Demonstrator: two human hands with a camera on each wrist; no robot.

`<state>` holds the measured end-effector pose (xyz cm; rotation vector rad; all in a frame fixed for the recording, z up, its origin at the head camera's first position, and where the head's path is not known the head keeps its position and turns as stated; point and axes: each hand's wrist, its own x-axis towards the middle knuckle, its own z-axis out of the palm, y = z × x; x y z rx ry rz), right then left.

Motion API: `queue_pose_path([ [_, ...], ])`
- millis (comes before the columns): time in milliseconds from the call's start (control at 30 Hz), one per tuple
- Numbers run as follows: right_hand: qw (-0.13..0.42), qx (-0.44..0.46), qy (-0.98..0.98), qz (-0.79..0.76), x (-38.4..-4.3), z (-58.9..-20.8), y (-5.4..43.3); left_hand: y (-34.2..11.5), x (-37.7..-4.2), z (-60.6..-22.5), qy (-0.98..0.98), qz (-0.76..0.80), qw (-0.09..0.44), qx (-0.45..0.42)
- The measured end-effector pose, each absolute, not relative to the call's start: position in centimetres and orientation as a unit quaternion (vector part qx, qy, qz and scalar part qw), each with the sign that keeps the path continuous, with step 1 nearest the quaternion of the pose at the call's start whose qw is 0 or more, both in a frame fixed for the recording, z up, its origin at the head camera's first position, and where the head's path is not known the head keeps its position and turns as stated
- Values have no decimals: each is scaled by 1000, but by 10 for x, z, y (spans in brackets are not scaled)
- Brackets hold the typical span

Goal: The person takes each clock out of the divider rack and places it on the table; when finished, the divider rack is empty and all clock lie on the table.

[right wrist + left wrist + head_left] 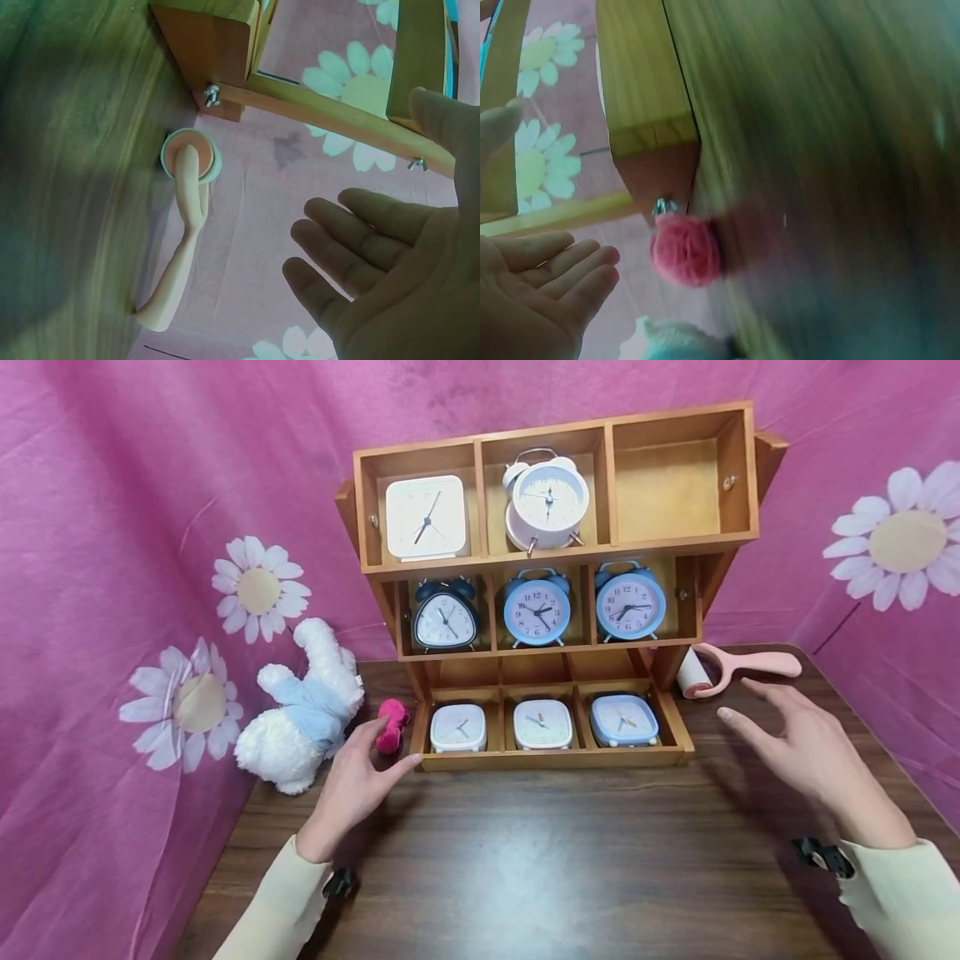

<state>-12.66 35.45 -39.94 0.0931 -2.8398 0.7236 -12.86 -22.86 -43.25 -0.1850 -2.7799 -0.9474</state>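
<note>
A three-tier wooden shelf (555, 762) with small compartments stands at the back of the table, most of them holding a clock. My left hand (356, 785) is at the shelf's lower left corner, fingers spread and nothing in them. Close by its fingertips lies a bright pink yarn-like bundle (392, 727), a rounded ball shape in the left wrist view. My right hand (806, 747) hovers at the right with thumb and fingers apart, holding nothing. Just beyond it lies a lint roller (757, 664) with a pink handle, beside the shelf's right foot.
The top tier holds a white square clock (426, 518) and a white twin-bell alarm clock (549, 502); its right compartment (667, 489) shows bare wood. Blue and dark alarm clocks fill the middle tier. A white plush toy (300, 718) lies at left. Pink flowered cloth (90, 568) surrounds the table.
</note>
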Motion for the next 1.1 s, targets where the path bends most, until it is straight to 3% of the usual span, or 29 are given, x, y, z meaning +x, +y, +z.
queue_pose_path([
  [467,87,-41,-959,267,-117,-405,354,-213,-123,-445,-877,-480,5,-12],
  [1100,79,-41,-912,401,-116,-427,299,-212,-124,-455,-902,-430,38,-1],
])
